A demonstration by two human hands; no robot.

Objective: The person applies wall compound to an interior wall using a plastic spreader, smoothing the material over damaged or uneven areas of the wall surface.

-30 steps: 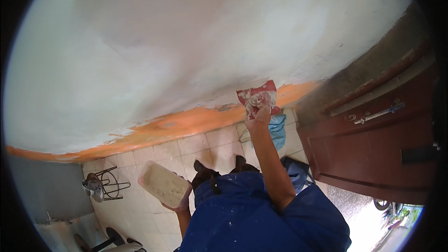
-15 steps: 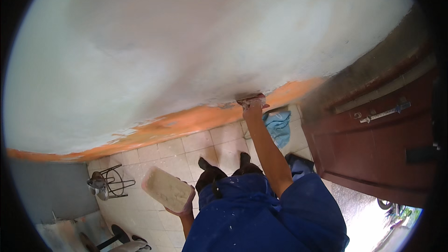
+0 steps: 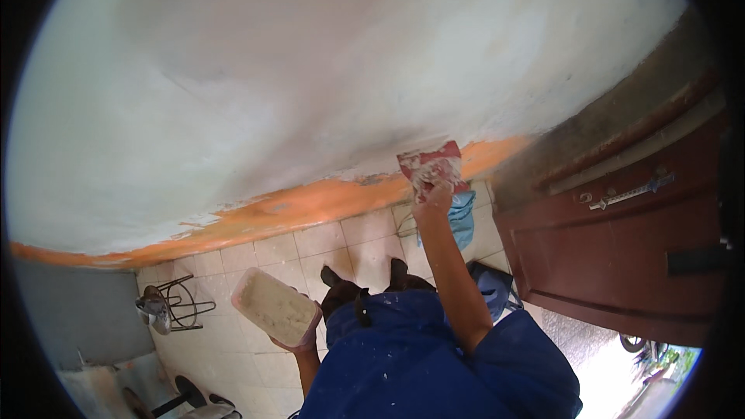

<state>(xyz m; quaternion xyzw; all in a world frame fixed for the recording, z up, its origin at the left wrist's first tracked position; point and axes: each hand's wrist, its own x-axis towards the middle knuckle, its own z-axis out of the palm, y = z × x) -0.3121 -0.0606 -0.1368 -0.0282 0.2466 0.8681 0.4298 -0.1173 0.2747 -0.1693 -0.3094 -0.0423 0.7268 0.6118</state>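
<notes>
**Wall patching, low band by door — item list**

1. R hand (image 3: 433, 198): arm stretched fwd, fingers clenched round handle of a red scraper (image 3: 429, 164). Blade is smeared w/ pale filler and lies flat against the wall, right where white meets orange. Thumb position hidden.

2. L hand (image 3: 299, 339): held low, near the body, gripping a tub (image 3: 275, 306) from below by its near edge. Only fingertips show past the rim.

3. Tub: rectangular, pinkish rim, filled w/ off-white paste. Tilted, open side up, over the floor, left of the knees, well apart from the scraper.

4. Wall (image 3: 326, 85): large, mostly white/grey, patchy, darker smear near the scraper.

5. Orange band (image 3: 310, 206): runs along wall base from far left to the door frame; edges ragged, white flecks on it.

6. Floor (image 3: 326, 237): beige tiles, pale grout.

7. Blue cloth (image 3: 462, 216): on floor just beside the wall, right of the R forearm.

8. Wire stand (image 3: 172, 306): dark metal, on tiles at left, w/ a small grey item on it; can't tell what.

9. Door (image 3: 621, 248): dark red-brown wood, at right, w/ metal bolt (image 3: 630, 194) across upper part.

10. Clothing: blue trousers (image 3: 411, 365), spotted w/ white; dark shoes (image 3: 365, 283) on tiles just short of the wall.
</notes>
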